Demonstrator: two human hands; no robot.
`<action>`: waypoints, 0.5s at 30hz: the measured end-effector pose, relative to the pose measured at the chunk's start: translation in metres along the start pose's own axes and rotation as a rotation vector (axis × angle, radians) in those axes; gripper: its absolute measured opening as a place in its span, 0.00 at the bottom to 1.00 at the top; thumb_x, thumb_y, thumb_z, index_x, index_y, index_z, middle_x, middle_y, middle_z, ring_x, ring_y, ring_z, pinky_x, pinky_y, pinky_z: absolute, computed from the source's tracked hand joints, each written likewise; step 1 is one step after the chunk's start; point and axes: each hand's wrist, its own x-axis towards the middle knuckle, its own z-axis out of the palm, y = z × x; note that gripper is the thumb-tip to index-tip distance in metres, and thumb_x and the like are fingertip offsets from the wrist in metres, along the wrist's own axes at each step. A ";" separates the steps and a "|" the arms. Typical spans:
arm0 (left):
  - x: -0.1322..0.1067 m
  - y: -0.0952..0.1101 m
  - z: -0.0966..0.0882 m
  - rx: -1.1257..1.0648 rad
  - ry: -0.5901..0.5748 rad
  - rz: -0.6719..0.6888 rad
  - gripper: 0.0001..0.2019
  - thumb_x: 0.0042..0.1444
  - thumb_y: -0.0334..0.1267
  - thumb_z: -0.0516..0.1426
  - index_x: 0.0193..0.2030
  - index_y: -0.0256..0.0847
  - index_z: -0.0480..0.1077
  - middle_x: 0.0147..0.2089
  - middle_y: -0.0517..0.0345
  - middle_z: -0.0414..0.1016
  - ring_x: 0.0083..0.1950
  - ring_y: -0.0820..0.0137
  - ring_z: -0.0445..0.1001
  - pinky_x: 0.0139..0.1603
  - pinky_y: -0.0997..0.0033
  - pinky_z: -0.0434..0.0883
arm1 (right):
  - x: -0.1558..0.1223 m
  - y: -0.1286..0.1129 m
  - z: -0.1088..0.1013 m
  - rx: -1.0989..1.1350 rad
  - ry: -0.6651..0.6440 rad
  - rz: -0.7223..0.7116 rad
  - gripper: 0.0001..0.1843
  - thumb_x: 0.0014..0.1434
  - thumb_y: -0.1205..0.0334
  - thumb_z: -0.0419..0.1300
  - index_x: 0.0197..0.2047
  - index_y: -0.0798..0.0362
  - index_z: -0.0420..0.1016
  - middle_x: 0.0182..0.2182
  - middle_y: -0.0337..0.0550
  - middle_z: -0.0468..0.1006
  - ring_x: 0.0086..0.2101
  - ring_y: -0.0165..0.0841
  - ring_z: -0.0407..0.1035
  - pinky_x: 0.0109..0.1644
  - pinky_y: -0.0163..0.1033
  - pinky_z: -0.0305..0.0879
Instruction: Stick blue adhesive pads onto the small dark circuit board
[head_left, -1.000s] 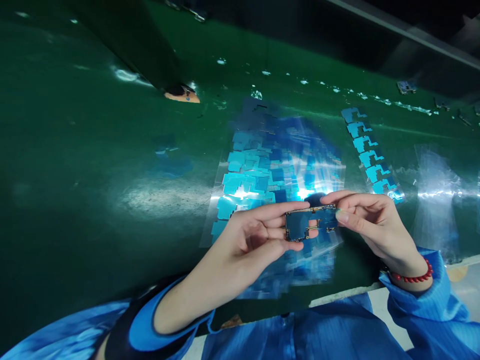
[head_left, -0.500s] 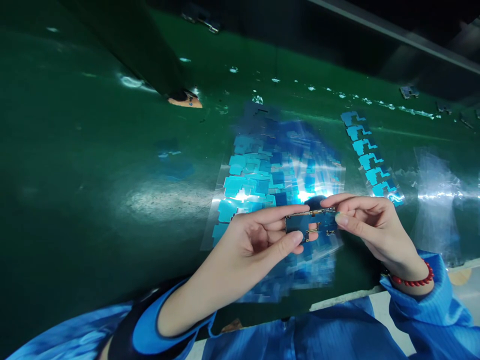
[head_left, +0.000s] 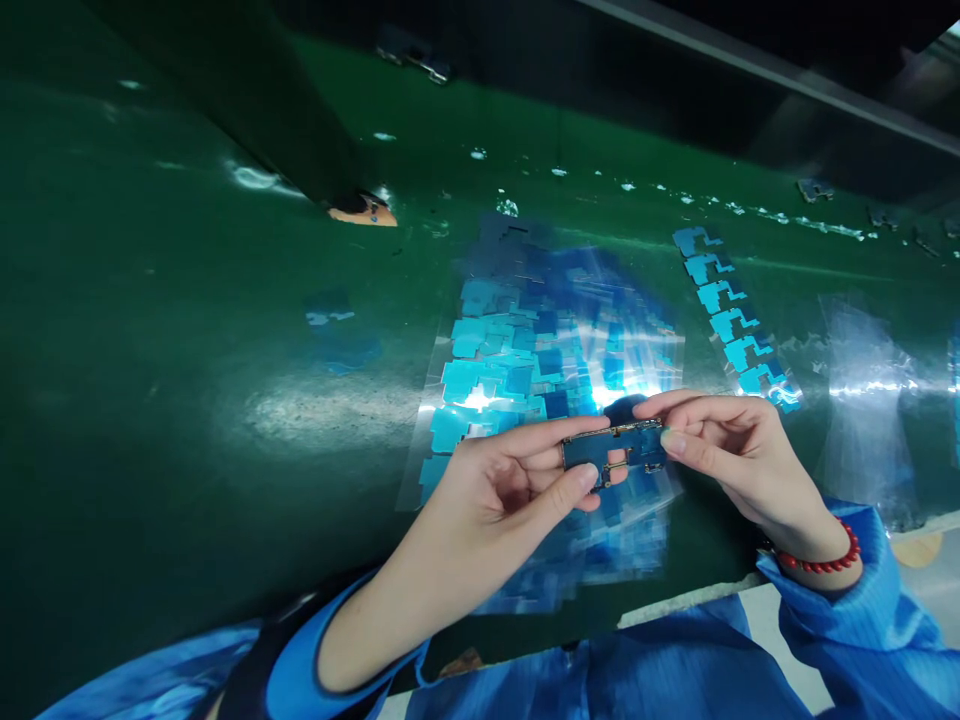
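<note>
A small dark circuit board (head_left: 589, 450) with a cut-out is held level between my two hands, above overlapping clear sheets of blue film pieces (head_left: 487, 350). My left hand (head_left: 525, 480) grips its left end, thumb on the face and fingers behind and along the upper edge. At the right end, my right hand (head_left: 720, 435) pinches the board between thumb and fingers; a red bead bracelet circles that wrist. Part of the board's face lies under my left thumb.
A strip of blue cut-out stickers (head_left: 724, 310) lies to the right, with clear film (head_left: 866, 380) beyond it. A dark post (head_left: 300, 130) stands at the upper left. Several small boards (head_left: 815, 190) sit along the back of the green table (head_left: 187, 280).
The view has shifted slightly, so the hands and board appear a little further left and lower. Both hands keep their hold on the board.
</note>
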 end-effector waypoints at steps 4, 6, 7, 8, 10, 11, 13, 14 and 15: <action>-0.003 0.005 0.005 0.009 0.087 -0.049 0.16 0.52 0.38 0.64 0.48 0.41 0.75 0.35 0.60 0.83 0.36 0.68 0.82 0.40 0.76 0.79 | 0.001 0.002 0.001 0.008 -0.002 -0.010 0.02 0.55 0.65 0.67 0.30 0.49 0.80 0.42 0.42 0.80 0.39 0.31 0.74 0.40 0.34 0.70; -0.004 0.007 0.006 0.033 0.106 -0.063 0.16 0.52 0.38 0.64 0.48 0.41 0.75 0.34 0.60 0.83 0.35 0.67 0.82 0.39 0.75 0.79 | 0.001 0.002 0.001 0.008 0.006 -0.014 0.02 0.55 0.65 0.67 0.30 0.50 0.81 0.42 0.43 0.80 0.40 0.33 0.74 0.41 0.35 0.70; -0.004 0.008 0.007 0.044 0.113 -0.067 0.16 0.52 0.38 0.64 0.48 0.41 0.75 0.34 0.60 0.83 0.34 0.67 0.82 0.39 0.75 0.79 | 0.001 0.002 0.002 0.013 0.012 -0.017 0.02 0.55 0.65 0.67 0.30 0.50 0.81 0.42 0.43 0.80 0.40 0.33 0.74 0.41 0.35 0.70; -0.004 0.008 0.007 0.049 0.117 -0.068 0.16 0.51 0.39 0.64 0.48 0.41 0.75 0.35 0.60 0.83 0.34 0.67 0.82 0.39 0.75 0.79 | 0.001 0.002 0.002 0.018 0.018 -0.020 0.02 0.55 0.65 0.68 0.30 0.50 0.81 0.42 0.43 0.80 0.40 0.33 0.74 0.41 0.36 0.71; -0.004 0.008 0.007 0.042 0.119 -0.061 0.16 0.51 0.39 0.64 0.48 0.41 0.75 0.35 0.59 0.83 0.33 0.68 0.82 0.39 0.75 0.79 | 0.002 0.002 0.004 0.031 0.030 -0.035 0.02 0.54 0.65 0.68 0.30 0.49 0.81 0.41 0.43 0.81 0.40 0.33 0.74 0.41 0.36 0.71; -0.004 0.007 0.007 0.035 0.117 -0.057 0.16 0.51 0.40 0.65 0.47 0.41 0.75 0.35 0.59 0.83 0.33 0.68 0.82 0.38 0.76 0.79 | 0.002 0.002 0.004 0.037 0.035 -0.043 0.03 0.54 0.65 0.68 0.29 0.49 0.81 0.41 0.43 0.81 0.40 0.33 0.74 0.41 0.36 0.71; -0.004 0.006 0.007 0.020 0.114 -0.054 0.16 0.51 0.40 0.65 0.47 0.41 0.75 0.34 0.60 0.83 0.32 0.68 0.82 0.37 0.76 0.79 | 0.002 0.002 0.005 0.052 0.038 -0.053 0.03 0.54 0.66 0.68 0.30 0.49 0.81 0.40 0.43 0.81 0.41 0.33 0.75 0.41 0.35 0.71; -0.004 0.005 0.006 0.015 0.113 -0.054 0.15 0.51 0.40 0.65 0.46 0.41 0.75 0.33 0.60 0.83 0.32 0.68 0.82 0.37 0.76 0.79 | 0.003 0.002 0.006 0.064 0.037 -0.056 0.03 0.54 0.66 0.68 0.30 0.48 0.81 0.40 0.42 0.82 0.41 0.32 0.75 0.41 0.34 0.71; -0.004 0.004 0.006 0.012 0.114 -0.053 0.15 0.51 0.40 0.65 0.46 0.41 0.75 0.33 0.60 0.83 0.33 0.68 0.82 0.37 0.76 0.80 | 0.003 0.002 0.006 0.076 0.038 -0.058 0.03 0.53 0.67 0.68 0.30 0.48 0.81 0.40 0.42 0.82 0.41 0.32 0.75 0.41 0.34 0.71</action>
